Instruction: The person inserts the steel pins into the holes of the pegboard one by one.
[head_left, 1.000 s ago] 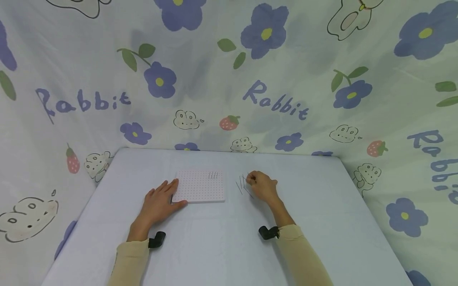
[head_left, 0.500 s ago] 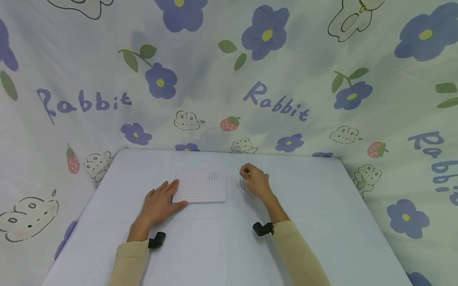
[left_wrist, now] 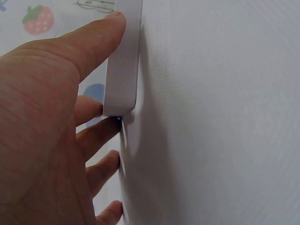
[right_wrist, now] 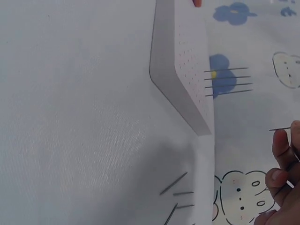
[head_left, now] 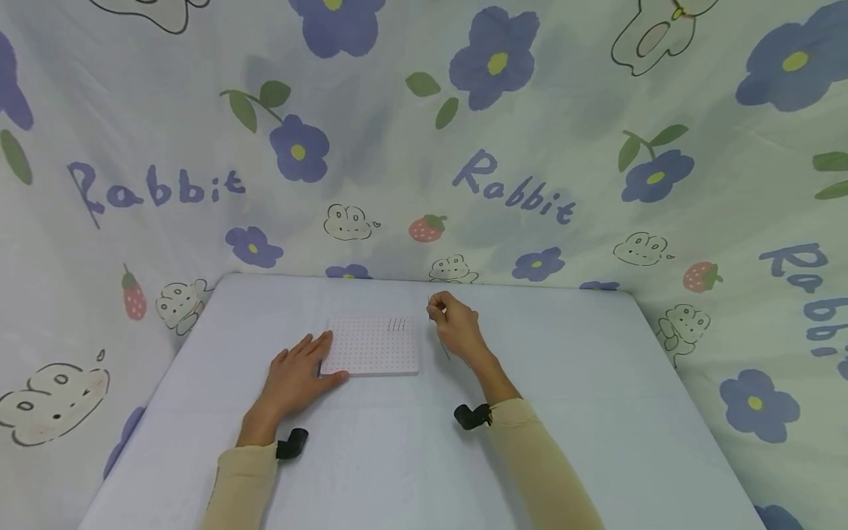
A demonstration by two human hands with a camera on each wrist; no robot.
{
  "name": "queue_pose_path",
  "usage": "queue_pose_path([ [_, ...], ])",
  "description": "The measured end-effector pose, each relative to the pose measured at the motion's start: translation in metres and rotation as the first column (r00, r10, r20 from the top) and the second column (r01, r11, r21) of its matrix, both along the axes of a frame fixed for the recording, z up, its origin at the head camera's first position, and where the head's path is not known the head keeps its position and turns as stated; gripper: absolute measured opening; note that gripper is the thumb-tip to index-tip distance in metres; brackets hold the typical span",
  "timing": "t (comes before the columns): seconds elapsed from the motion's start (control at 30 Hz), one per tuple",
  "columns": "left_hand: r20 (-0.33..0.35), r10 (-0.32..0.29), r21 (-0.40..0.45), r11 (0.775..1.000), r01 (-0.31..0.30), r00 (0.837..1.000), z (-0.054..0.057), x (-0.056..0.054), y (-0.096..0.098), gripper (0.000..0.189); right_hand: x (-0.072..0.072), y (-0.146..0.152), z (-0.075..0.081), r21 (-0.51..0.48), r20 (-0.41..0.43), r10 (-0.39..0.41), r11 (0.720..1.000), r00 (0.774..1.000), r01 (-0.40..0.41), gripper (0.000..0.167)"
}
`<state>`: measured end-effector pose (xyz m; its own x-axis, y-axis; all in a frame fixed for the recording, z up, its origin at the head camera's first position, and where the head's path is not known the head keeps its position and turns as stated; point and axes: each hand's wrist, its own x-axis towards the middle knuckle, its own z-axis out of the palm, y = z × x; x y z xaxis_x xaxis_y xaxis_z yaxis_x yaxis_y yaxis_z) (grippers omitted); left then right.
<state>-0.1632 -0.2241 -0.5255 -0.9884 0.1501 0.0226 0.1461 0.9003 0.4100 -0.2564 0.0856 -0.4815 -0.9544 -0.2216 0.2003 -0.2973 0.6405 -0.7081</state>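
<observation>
A white board [head_left: 371, 357] dotted with rows of small holes lies on the table. Several thin dark pins [right_wrist: 228, 84] stand upright in a row near its far right corner. My left hand [head_left: 291, 379] rests at the board's left side with fingers spread; in the left wrist view the thumb [left_wrist: 101, 40] lies against the board's edge. Beyond the board's right side, my right hand [head_left: 458, 327] is raised, pinching one thin dark pin [right_wrist: 280, 129] between thumb and fingertips. Loose pins [right_wrist: 173, 183] lie on the table under the right hand, partly hidden by it in the head view.
The table [head_left: 391, 456] has a white cover. Behind it hangs a curtain [head_left: 384, 147] printed with flowers and rabbits. Black wrist cameras, such as the right one [head_left: 472, 417], sit at both sleeve cuffs.
My right hand has lifted from the loose pins with one pin pinched and moved left and away toward the board's far right corner. The left hand and the board have stayed put.
</observation>
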Motion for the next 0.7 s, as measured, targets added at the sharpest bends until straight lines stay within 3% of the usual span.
queue_pose_path([
  [0.27,0.0,-0.002,0.012,1.0,0.002,1.0,0.001,0.0,0.0,0.093,-0.002,-0.009,-0.003,0.034,-0.034,0.021,0.999,0.999,-0.02,0.014],
  [0.7,0.006,0.004,0.003,1.0,-0.004,1.0,0.001,0.001,0.001,0.093,-0.004,-0.02,-0.013,0.211,-0.049,0.013,0.977,0.999,-0.002,0.012],
])
